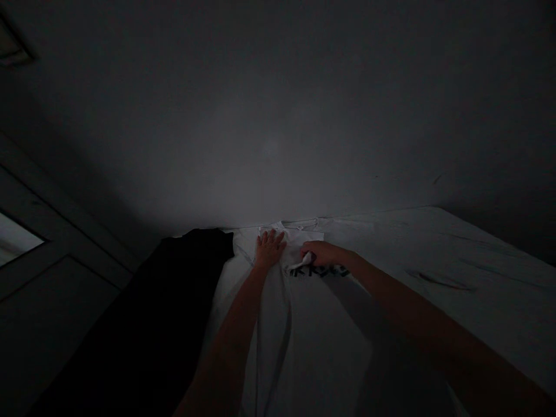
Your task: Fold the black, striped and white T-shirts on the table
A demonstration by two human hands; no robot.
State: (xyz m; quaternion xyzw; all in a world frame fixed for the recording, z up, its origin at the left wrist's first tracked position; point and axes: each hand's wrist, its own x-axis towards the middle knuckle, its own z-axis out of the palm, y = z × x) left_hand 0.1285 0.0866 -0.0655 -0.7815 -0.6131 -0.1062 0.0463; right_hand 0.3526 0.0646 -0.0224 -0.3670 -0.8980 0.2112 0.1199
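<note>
A white shirt (321, 324) with a row of dark printed marks (325, 271) across its upper part lies spread out on a pale surface, its neckline near the wall. My left hand (270, 249) rests flat on the cloth left of the print, fingers spread. Just to the right, my right hand (316, 255) is closed around a small bunch of white cloth (306, 259), right above the print. Whether that bunch is part of the shirt or a separate cloth, I cannot tell in the dim light.
A black garment (174, 301) lies left of the white shirt. Behind everything rises a grey wall (269, 127). The pale surface (469, 255) extends to the right, with a few dark streaks. At the far left is a panelled door (56, 278) with a bright pane.
</note>
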